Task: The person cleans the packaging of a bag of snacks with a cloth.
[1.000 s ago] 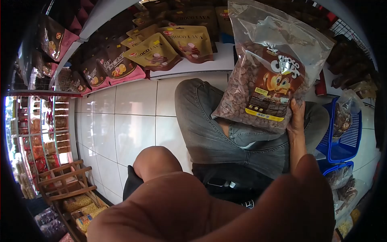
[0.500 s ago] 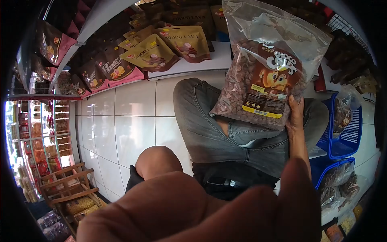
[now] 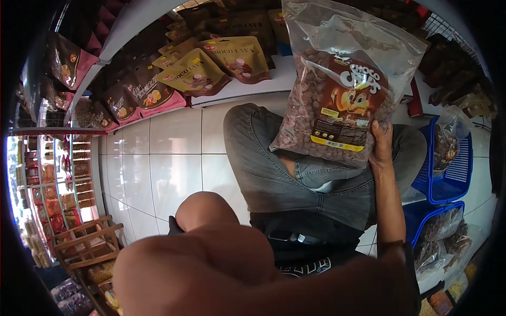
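A large clear plastic bag of brown cereal (image 3: 316,100) with a "Choco" label stands tilted over my crossed legs in grey jeans. My right hand (image 3: 381,143) grips its lower right edge, thumb on the front and the other fingers mostly behind the bag. Very near the camera, my left hand (image 3: 195,274) fills the bottom of the view, dark and blurred. Its fingers cannot be made out, nor whether it holds anything. The bent left elbow (image 3: 204,210) shows just above it.
Gold Choco Lava pouches (image 3: 240,58) and pink-and-brown pouches (image 3: 150,95) line a low white shelf (image 3: 232,95). Blue baskets (image 3: 448,184) with bagged goods stand on the right. A wooden rack (image 3: 89,245) is at lower left, on white floor tiles (image 3: 174,174).
The cereal bag and my right hand have shifted slightly left and up in view. My left hand has turned or moved, and its finger shapes at the lower right no longer show.
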The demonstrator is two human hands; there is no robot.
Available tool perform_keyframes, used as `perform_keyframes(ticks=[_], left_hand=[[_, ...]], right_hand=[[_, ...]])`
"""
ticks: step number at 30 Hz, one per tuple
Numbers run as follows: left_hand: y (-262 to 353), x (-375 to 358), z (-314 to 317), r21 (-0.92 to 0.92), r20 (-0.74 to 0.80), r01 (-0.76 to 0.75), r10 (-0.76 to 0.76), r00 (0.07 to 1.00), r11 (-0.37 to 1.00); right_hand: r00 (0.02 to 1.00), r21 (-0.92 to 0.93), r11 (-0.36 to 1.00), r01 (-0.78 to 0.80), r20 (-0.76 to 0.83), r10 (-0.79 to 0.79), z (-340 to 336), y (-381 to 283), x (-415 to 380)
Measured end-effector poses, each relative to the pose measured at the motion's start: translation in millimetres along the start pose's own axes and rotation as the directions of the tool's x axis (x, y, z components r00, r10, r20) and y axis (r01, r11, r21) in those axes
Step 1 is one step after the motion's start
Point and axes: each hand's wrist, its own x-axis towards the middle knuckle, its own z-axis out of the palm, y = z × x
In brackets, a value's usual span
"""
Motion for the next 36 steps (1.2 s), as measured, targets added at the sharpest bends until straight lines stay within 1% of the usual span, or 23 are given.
perform_keyframes(ticks=[3,6,7,12,14,15,16,17,19,21,23,25,26,27,28,29,30,31,32,33,34,35,36], left_hand=[[6,5,8,0.024,0.010,0.000,-0.001,1.000,1.000],[12,14,15,0.103,0.010,0.031,-0.032,0.999,0.994],[15,17,18,0.133,0.015,0.035,-0.038,0.999,0.991],[26,34,32,0.295,0.003,0.132,-0.139,0.990,0.946],[30,40,35,0.361,-0.013,0.175,-0.183,0.983,0.916],[32,44,36,0.399,-0.020,0.200,-0.210,0.978,0.895],[35,47,37,0.436,-0.025,0.220,-0.233,0.972,0.873],[39,50,39,0.473,-0.031,0.244,-0.261,0.965,0.846],[53,57,42,0.547,-0.041,0.295,-0.327,0.944,0.783],[74,61,42,0.618,-0.032,0.341,-0.411,0.911,0.708],[93,56,34,0.695,-0.023,0.372,-0.498,0.867,0.615],[112,18,0,0.622,0.016,0.307,-0.404,0.914,0.720],[119,-4,-22,0.595,0.029,0.275,-0.362,0.932,0.755],[91,-58,-39,0.864,-0.180,0.163,-0.010,0.984,0.477],[55,-78,-39,0.854,-0.372,0.259,0.180,0.911,0.451],[4,-82,-33,0.739,-0.561,0.367,0.214,0.800,0.565],[-44,-87,-30,0.610,-0.667,0.444,0.124,0.734,0.656],[-89,-93,-28,0.475,-0.702,0.523,-0.053,0.710,0.708],[-134,-99,-34,0.344,-0.632,0.541,-0.236,0.738,0.768],[-168,-116,-30,0.276,-0.648,0.682,-0.393,0.652,0.677],[-195,-133,-26,0.066,-0.609,0.652,-0.487,0.626,0.755],[-219,-149,-24,-0.153,-0.545,0.599,-0.573,0.612,0.786],[-239,-165,-25,-0.293,-0.452,0.576,-0.642,0.620,0.763]], right_hand=[[1.000,0.018,1.000,-0.023,0.019,0.023,1,-1,1],[0.999,0.024,0.999,-0.036,0.013,0.036,3,-2,2],[0.999,0.034,0.999,-0.013,0.032,0.012,5,-2,3],[0.995,0.041,0.999,0.026,0.095,-0.030,11,-6,1],[0.996,0.040,0.998,0.039,0.080,-0.043,12,-6,0],[0.996,0.042,0.998,0.046,0.069,-0.048,15,-7,-2],[0.993,0.044,0.998,0.052,0.107,-0.056,19,-12,-3],[0.993,0.067,0.996,0.055,0.105,-0.062,21,-13,-3],[0.993,0.106,0.994,0.000,0.119,-0.013,23,-15,-5],[0.989,0.117,0.993,0.025,0.141,-0.041,25,-16,-2],[0.994,0.085,0.996,0.023,0.101,-0.032,21,-11,-1],[0.993,0.048,0.997,0.053,0.099,-0.057,25,-16,-1],[0.995,0.048,0.998,0.039,0.090,-0.043,26,-18,-2],[0.995,0.053,0.998,0.025,0.090,-0.030,27,-21,-1],[0.995,0.060,0.998,0.008,0.094,-0.014,28,-21,-2],[0.995,0.054,0.999,0.005,0.099,-0.011,30,-21,-1],[0.995,0.042,0.999,0.004,0.102,-0.009,30,-20,0],[0.995,0.027,1.000,0.006,0.101,-0.008,29,-21,1],[0.994,0.030,1.000,-0.001,0.105,-0.002,30,-21,2],[0.994,0.032,0.999,-0.015,0.106,0.011,31,-21,0],[0.994,0.032,0.999,-0.027,0.103,0.024,31,-20,-1],[0.994,0.026,0.999,-0.033,0.104,0.030,29,-18,-1],[0.994,0.016,0.999,-0.045,0.102,0.043,26,-14,-2]])
